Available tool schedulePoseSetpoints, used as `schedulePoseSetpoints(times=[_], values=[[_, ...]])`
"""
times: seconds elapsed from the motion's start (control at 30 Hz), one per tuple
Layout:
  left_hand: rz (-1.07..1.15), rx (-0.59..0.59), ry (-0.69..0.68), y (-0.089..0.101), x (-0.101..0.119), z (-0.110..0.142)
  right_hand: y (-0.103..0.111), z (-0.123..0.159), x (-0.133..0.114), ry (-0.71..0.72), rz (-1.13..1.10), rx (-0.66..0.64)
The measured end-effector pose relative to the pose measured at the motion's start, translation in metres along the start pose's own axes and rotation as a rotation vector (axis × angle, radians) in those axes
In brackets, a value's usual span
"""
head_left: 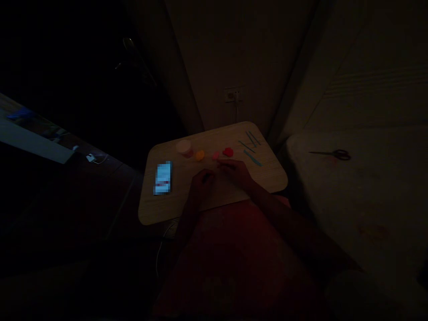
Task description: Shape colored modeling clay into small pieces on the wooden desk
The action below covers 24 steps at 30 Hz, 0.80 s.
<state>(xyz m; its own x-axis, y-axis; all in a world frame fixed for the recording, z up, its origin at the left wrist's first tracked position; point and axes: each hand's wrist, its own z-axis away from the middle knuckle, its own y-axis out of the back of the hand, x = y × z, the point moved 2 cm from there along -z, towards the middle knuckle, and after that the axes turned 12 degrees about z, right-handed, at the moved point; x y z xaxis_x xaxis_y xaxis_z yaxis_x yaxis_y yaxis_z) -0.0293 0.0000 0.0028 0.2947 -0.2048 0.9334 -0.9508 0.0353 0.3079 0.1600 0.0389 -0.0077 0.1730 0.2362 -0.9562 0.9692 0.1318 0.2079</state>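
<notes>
In dim light, both my hands are over a small wooden table (180, 196). My left hand (203, 179) is curled near the table's middle; whatever its fingers hold, if anything, is hidden in the dark. To its right, my right hand (236, 169) has its fingers stretched out leftward, the tips just below a pink lump (216, 155) of what looks like modelling dough. Whether they touch it I cannot tell. A red lump (228, 152) lies just beyond the right hand, and an orange lump (199, 155) sits beyond the left.
A pale tub (184, 148) stands at the table's back left, a lit phone (162, 178) nearer on the left. Thin teal tools (247, 146) and a teal knife-shaped tool (253, 158) lie at right. Scissors (334, 154) rest on a pale surface beyond. A wall socket (233, 95) holds a plug.
</notes>
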Motion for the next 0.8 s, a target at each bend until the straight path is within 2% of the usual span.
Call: schedulePoseSetpoints(times=[0.13, 0.4, 0.6, 0.8], values=[[0.008, 0.000, 0.001, 0.000, 0.002, 0.000, -0.003, 0.000, 0.004, -0.052, -0.027, -0.010], [0.020, 0.013, 0.009, 0.000, 0.005, 0.000, 0.000, 0.000, -0.003, -0.043, 0.067, 0.078], [0.021, 0.021, -0.002, 0.000, 0.000, 0.000, 0.001, 0.002, -0.006, -0.051, 0.081, 0.007], [0.029, 0.008, -0.022, -0.001, 0.001, -0.001, 0.003, 0.000, -0.005, 0.011, 0.091, 0.022]])
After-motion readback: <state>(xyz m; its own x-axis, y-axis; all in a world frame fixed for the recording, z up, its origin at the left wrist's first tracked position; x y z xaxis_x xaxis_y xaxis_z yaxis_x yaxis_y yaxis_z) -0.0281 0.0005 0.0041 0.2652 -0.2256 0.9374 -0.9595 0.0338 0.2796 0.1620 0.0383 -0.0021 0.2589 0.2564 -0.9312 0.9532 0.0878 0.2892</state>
